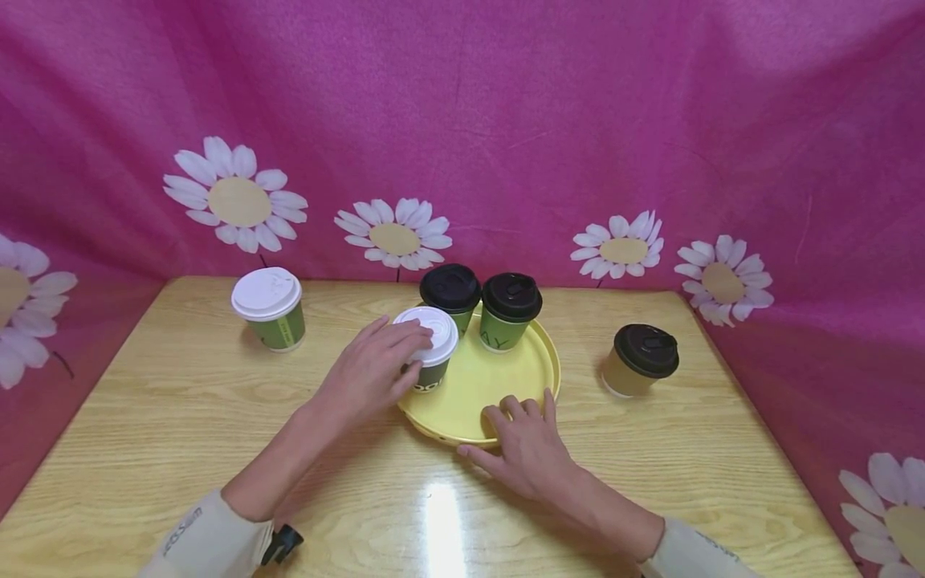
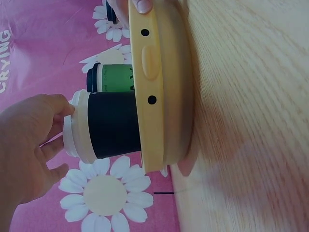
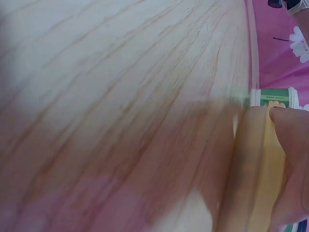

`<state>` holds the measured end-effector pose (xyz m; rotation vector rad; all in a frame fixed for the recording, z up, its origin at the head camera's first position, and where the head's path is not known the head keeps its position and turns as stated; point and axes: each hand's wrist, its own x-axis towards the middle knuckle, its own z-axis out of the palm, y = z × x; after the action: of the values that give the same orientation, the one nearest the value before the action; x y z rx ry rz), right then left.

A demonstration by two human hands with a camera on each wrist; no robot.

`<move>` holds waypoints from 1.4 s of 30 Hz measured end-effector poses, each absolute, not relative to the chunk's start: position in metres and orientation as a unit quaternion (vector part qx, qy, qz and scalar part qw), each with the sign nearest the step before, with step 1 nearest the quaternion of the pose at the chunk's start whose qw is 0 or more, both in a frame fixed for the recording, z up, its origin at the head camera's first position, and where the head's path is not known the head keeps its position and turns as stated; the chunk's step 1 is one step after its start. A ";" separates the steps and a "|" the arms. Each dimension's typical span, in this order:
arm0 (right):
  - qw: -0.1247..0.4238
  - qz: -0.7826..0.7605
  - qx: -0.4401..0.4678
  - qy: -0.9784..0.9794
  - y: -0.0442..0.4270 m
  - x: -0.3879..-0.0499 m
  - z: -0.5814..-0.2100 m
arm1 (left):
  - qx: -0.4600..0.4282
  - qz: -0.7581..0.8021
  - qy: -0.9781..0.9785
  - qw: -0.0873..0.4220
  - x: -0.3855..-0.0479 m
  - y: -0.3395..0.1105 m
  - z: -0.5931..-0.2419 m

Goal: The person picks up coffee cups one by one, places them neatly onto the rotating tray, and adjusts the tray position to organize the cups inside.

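In the lower centre of the head view, the right hand (image 1: 531,457) is pinching the near rim of a yellow tray (image 1: 477,393), thumb outside and fingers inside. Farther up, the left hand (image 1: 368,365) is curling its fingers around the lid of a white-lidded dark cup (image 1: 441,350), which is standing roughly upright over the tray's left side, long axis near vertical, lid pointing up. Beyond, two black-lidded green cups (image 1: 510,311) are standing upright.
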<state>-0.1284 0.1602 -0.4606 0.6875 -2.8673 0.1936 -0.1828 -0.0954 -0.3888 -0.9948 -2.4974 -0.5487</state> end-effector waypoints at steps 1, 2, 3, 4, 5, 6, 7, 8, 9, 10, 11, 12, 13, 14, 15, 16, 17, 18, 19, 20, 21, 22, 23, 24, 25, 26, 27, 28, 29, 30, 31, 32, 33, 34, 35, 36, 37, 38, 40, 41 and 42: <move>0.094 0.066 0.232 -0.966 0.160 -0.128 -0.461 | -0.353 -0.197 -0.893 0.196 -0.183 -0.096 -0.389; 0.095 0.067 0.234 -0.965 0.160 -0.128 -0.461 | -0.352 -0.197 -0.894 0.194 -0.183 -0.096 -0.389; 0.096 0.067 0.235 -0.965 0.159 -0.128 -0.461 | -0.349 -0.197 -0.896 0.192 -0.183 -0.096 -0.389; 0.097 0.067 0.236 -0.965 0.159 -0.128 -0.461 | -0.347 -0.197 -0.897 0.189 -0.183 -0.096 -0.388; 0.098 0.066 0.238 -0.964 0.159 -0.128 -0.461 | -0.345 -0.197 -0.898 0.187 -0.183 -0.096 -0.388; 0.098 0.064 0.239 -0.964 0.159 -0.128 -0.461 | -0.344 -0.197 -0.899 0.186 -0.184 -0.097 -0.388; 0.098 0.062 0.241 -0.964 0.159 -0.129 -0.461 | -0.343 -0.197 -0.900 0.184 -0.184 -0.097 -0.388; 0.098 0.061 0.242 -0.963 0.158 -0.129 -0.461 | -0.343 -0.197 -0.900 0.182 -0.184 -0.097 -0.388; 0.097 0.060 0.243 -0.963 0.158 -0.129 -0.460 | -0.342 -0.197 -0.901 0.181 -0.184 -0.097 -0.388; 0.097 0.059 0.243 -0.963 0.158 -0.129 -0.460 | -0.342 -0.197 -0.901 0.180 -0.185 -0.098 -0.388; 0.097 0.058 0.244 -0.963 0.158 -0.129 -0.460 | -0.342 -0.196 -0.901 0.180 -0.185 -0.098 -0.388; 0.097 0.056 0.245 -0.963 0.158 -0.129 -0.460 | -0.342 -0.196 -0.901 0.179 -0.185 -0.098 -0.388; 0.097 0.057 0.245 -0.963 0.158 -0.129 -0.459 | -0.342 -0.195 -0.902 0.179 -0.186 -0.099 -0.388; 0.098 0.057 0.246 -0.963 0.158 -0.129 -0.459 | -0.342 -0.195 -0.902 0.178 -0.186 -0.099 -0.388; 0.098 0.056 0.247 -0.963 0.158 -0.129 -0.459 | -0.342 -0.194 -0.902 0.177 -0.186 -0.099 -0.388; 0.098 0.056 0.247 -0.962 0.158 -0.129 -0.459 | -0.342 -0.194 -0.902 0.175 -0.186 -0.099 -0.388; 0.097 0.057 0.248 -0.962 0.158 -0.130 -0.459 | -0.341 -0.197 -0.903 0.173 -0.186 -0.100 -0.388; 0.097 0.058 0.248 -0.962 0.158 -0.130 -0.459 | -0.339 -0.200 -0.903 0.172 -0.186 -0.100 -0.388; 0.097 0.059 0.249 -0.962 0.158 -0.130 -0.459 | -0.337 -0.204 -0.903 0.172 -0.186 -0.100 -0.387; 0.097 0.060 0.250 -0.962 0.158 -0.130 -0.458 | -0.335 -0.209 -0.902 0.174 -0.186 -0.101 -0.388; 0.097 0.061 0.250 -0.961 0.158 -0.130 -0.458 | -0.332 -0.216 -0.900 0.179 -0.186 -0.102 -0.388; 0.098 0.061 0.251 -0.961 0.158 -0.130 -0.458 | -0.330 -0.225 -0.897 0.188 -0.186 -0.103 -0.388; 0.098 0.062 0.251 -0.961 0.158 -0.130 -0.458 | -0.327 -0.236 -0.893 0.199 -0.186 -0.105 -0.388; 0.099 0.061 0.252 -0.961 0.158 -0.130 -0.458 | -0.325 -0.247 -0.888 0.212 -0.187 -0.107 -0.388; 0.099 0.061 0.253 -0.960 0.158 -0.130 -0.458 | -0.321 -0.257 -0.883 0.227 -0.187 -0.109 -0.388; 0.098 0.060 0.253 -0.960 0.158 -0.130 -0.458 | -0.316 -0.268 -0.877 0.241 -0.188 -0.111 -0.389; 0.099 0.060 0.254 -0.960 0.158 -0.130 -0.458 | -0.309 -0.280 -0.872 0.255 -0.188 -0.114 -0.389; 0.098 0.060 0.255 -0.960 0.158 -0.130 -0.458 | -0.300 -0.290 -0.868 0.268 -0.189 -0.118 -0.389; 0.098 0.061 0.256 -0.960 0.159 -0.130 -0.458 | -0.289 -0.301 -0.865 0.279 -0.189 -0.121 -0.390; 0.096 0.061 0.257 -0.960 0.159 -0.130 -0.458 | -0.276 -0.311 -0.862 0.290 -0.190 -0.125 -0.390; 0.095 0.062 0.258 -0.959 0.159 -0.130 -0.458 | -0.261 -0.320 -0.860 0.300 -0.191 -0.129 -0.391; 0.094 0.063 0.258 -0.959 0.159 -0.131 -0.458 | -0.245 -0.332 -0.857 0.309 -0.192 -0.134 -0.392; 0.093 0.063 0.259 -0.959 0.159 -0.131 -0.458 | -0.228 -0.343 -0.854 0.317 -0.192 -0.139 -0.393; 0.092 0.063 0.259 -0.959 0.158 -0.131 -0.458 | -0.209 -0.355 -0.851 0.325 -0.193 -0.144 -0.394; 0.091 0.064 0.260 -0.959 0.158 -0.132 -0.458 | -0.189 -0.367 -0.848 0.332 -0.193 -0.149 -0.395; 0.091 0.063 0.260 -0.959 0.158 -0.132 -0.458 | -0.169 -0.379 -0.844 0.339 -0.194 -0.154 -0.396; 0.092 0.063 0.261 -0.959 0.159 -0.132 -0.458 | -0.146 -0.393 -0.840 0.344 -0.195 -0.160 -0.397; 0.092 0.064 0.262 -0.958 0.159 -0.132 -0.458 | -0.123 -0.405 -0.835 0.350 -0.196 -0.166 -0.398; 0.096 0.067 0.265 -0.957 0.159 -0.133 -0.458 | -0.079 -0.432 -0.824 0.358 -0.198 -0.178 -0.400; 0.098 0.067 0.266 -0.956 0.159 -0.133 -0.459 | -0.058 -0.443 -0.820 0.359 -0.198 -0.184 -0.401; 0.100 0.069 0.268 -0.956 0.159 -0.133 -0.459 | -0.040 -0.452 -0.816 0.359 -0.198 -0.190 -0.402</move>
<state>-0.1327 0.1592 -0.4588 0.7930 -2.8240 0.2031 -0.1980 -0.1899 -0.4021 -0.1029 -2.1040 -1.1671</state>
